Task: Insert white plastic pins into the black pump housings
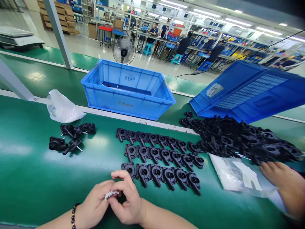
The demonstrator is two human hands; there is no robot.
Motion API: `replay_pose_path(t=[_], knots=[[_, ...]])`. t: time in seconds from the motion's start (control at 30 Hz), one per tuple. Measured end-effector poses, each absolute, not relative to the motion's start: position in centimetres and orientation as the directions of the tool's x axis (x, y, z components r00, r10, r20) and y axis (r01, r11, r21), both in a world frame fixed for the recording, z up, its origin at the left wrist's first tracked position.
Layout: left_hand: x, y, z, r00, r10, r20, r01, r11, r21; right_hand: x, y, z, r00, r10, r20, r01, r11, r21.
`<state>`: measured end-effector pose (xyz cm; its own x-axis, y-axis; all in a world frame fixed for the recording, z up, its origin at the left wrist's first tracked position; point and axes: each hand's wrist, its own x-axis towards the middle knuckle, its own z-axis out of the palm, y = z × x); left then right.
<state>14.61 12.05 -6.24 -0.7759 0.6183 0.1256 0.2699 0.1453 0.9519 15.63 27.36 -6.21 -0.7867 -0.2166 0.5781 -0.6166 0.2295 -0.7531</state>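
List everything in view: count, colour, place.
Table: one, green, foreground
Crates: two, blue, upright centre, tipped right
Parts: many, black, three rows mid-table, pile right, cluster left
Bags: two, whitish, table's left and right
Fan: one, grey, behind centre crate
Posts: two, grey, left
Cartons: several, brown, background left
Stools: several, blue, background
People: several, dark-clothed, background
Co-worker's hand: one, bare, right edge
Bits: several, white, bottom centre
Bracelet: one, dark, bottom left
Hands: two, bare, around bits

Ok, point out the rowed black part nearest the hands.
The nearest row's leftmost black part: the right hand partly overlaps it, while the other rowed parts lie clear.
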Motion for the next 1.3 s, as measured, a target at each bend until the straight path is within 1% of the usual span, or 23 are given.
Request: replay_pose_path(t=[0.33, 0.5, 0.77, 1.1, 1.3], knots=[[14.63, 12.09, -6.23, -0.723, 0.688, 0.059, 0.235, 0.164, 0.958, 15.63, 27.36, -6.34, -0.788, -0.204, 0.581, -0.615, 0.210, -0.760], [14.64, 12.15, -6.49, -0.724, 0.689, 0.030, 0.230, 0.200, 0.952, 15.69, 27.37, -6.39, -0.783, -0.203, 0.588, -0.621, 0.199, -0.758], [14.53, 12.38, -6.39, -0.733, 0.674, 0.094, 0.257, 0.147, 0.955, 15.85, 27.34, -6.26, -0.776, -0.168, 0.608, -0.631, 0.181, -0.755], [14.52, 12.22, -6.65, -0.737, 0.674, 0.050, 0.232, 0.182, 0.956, 15.70, 27.36, -6.28, -0.800, -0.167, 0.576, -0.600, 0.205, -0.773], [14.45, 12.26, -6.45, -0.727, 0.684, 0.064, 0.242, 0.168, 0.956, 15.83, 27.35, -6.31, -0.782, -0.165, 0.600, -0.623, 0.216, -0.752]])
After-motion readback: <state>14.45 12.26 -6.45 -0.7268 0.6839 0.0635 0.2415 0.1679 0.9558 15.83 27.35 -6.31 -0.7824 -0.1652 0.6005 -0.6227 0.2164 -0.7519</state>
